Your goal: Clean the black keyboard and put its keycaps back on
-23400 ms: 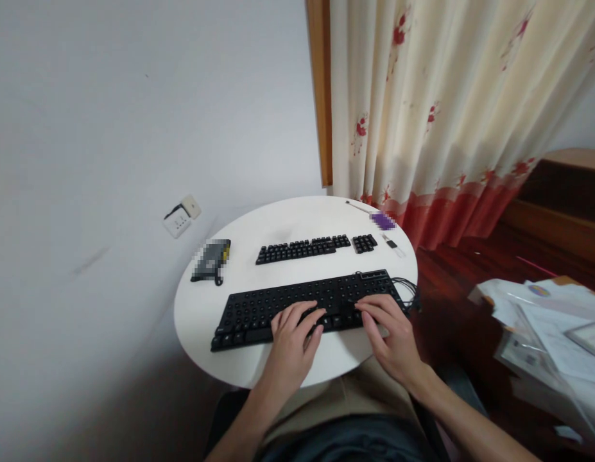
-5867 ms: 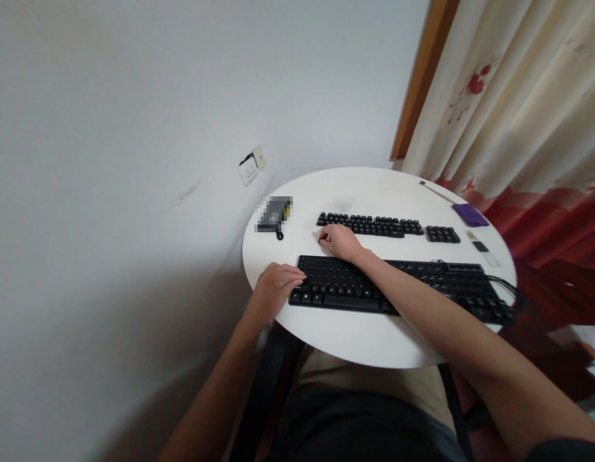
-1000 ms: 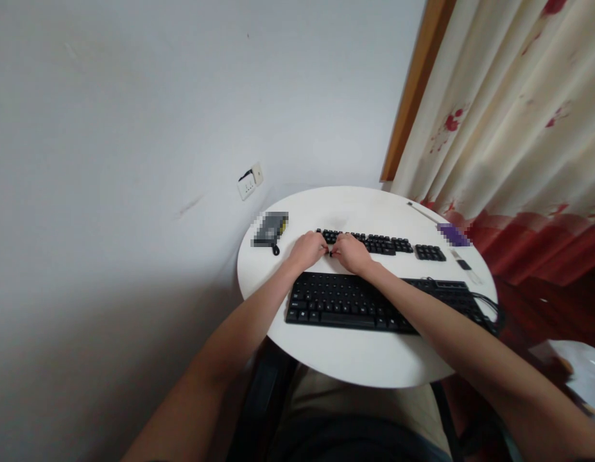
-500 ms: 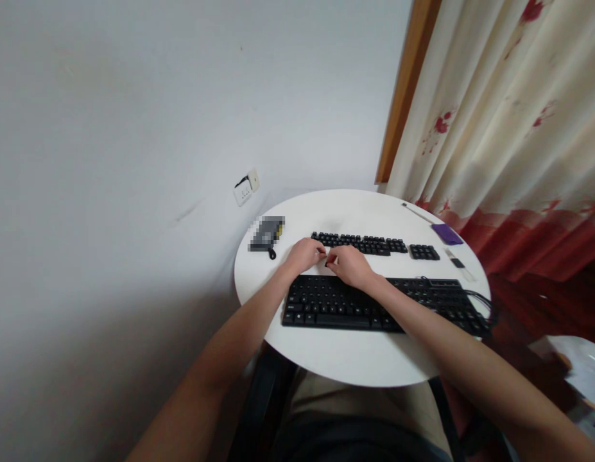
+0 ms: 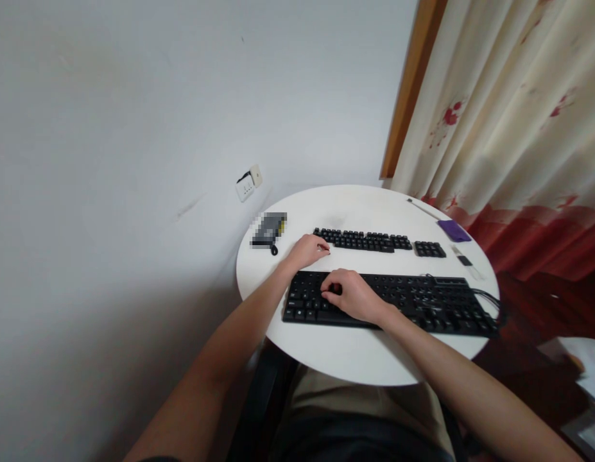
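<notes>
A black keyboard [image 5: 403,301] lies across the near half of the round white table. Over its left part is my right hand [image 5: 352,295], thumb and forefinger curled towards each other just above the keys; whatever they pinch is hidden. My left hand [image 5: 309,250] rests on the table behind the keyboard, fingers closed together, with a small dark piece that looks like a keycap [image 5: 328,252] at the tips. Just beyond it stand rows of loose black keycaps [image 5: 364,240], their left end partly covered by that hand. A separate block of keycaps [image 5: 429,249] sits to the right.
On the table's right side are a purple cloth [image 5: 453,231], a thin stick-like tool [image 5: 422,209] and a small black-and-clear item [image 5: 465,260]. A blurred-out dark object [image 5: 269,229] lies at the left. The keyboard's cable [image 5: 490,296] loops at its right end. A wall socket [image 5: 244,188] is behind.
My right hand has moved back from beside the left hand to above the keyboard. The left hand has stayed near the keycap rows. The view has shifted slightly.
</notes>
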Tool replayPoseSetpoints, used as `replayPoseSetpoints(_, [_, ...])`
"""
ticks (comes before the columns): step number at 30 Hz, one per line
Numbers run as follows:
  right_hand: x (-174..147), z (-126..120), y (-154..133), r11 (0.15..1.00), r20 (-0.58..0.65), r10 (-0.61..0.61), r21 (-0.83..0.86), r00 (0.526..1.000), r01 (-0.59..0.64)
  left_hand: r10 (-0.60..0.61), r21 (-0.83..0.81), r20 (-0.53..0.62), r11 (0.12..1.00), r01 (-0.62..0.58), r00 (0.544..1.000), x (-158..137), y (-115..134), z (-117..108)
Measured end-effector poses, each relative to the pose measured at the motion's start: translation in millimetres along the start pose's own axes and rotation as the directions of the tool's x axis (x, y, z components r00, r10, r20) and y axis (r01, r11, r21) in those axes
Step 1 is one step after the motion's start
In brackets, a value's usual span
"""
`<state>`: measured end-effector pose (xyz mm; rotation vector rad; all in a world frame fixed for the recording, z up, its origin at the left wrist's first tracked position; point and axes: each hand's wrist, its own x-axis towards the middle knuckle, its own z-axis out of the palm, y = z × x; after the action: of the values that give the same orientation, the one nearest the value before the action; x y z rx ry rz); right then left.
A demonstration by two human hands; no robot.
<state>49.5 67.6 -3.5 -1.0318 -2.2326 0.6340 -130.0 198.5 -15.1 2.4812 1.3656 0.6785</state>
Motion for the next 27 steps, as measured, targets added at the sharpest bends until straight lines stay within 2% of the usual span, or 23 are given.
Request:
replayPoseSetpoints(7, [-1.2,-0.1,-1.7,0.999,0.047,-0.008,-0.034,0.999,0.009,0.012,-0.055,0.009,0.998,-0.012,1.0,0.6,-4.5,2.3])
replayPoseSetpoints(15, [-2.3,0.1,-4.8,0.984,0.085,-0.122,-0.12,0.989,0.132,0.001,-0.107,0.007,0.994,0.0,1.0,0.2,-2.5,2.9])
replayPoseSetpoints(20, [-4.5,-4.7,-8.4,0.979,0.09,-0.144,-0.13,0.986,0.154,-0.03,-0.147,-0.02,0.989,0.026,0.999,-3.8,7.4,-9.6])
replayPoseSetpoints(23, [-4.7,-5.5,-8.6,0.982,0.104,-0.128,-0.125,0.986,0.141,-0.044,-0.154,-0.061,0.987,0.034,0.997,-18.1,20.9,-24.5])
replayPoseSetpoints(27, [-4.6,-5.6,-7.4,0.988,0.151,-0.102,-0.101,0.983,0.118,-0.053,-0.199,-0.089,0.979,0.034,0.995,-57.9,39.0,-39.9])
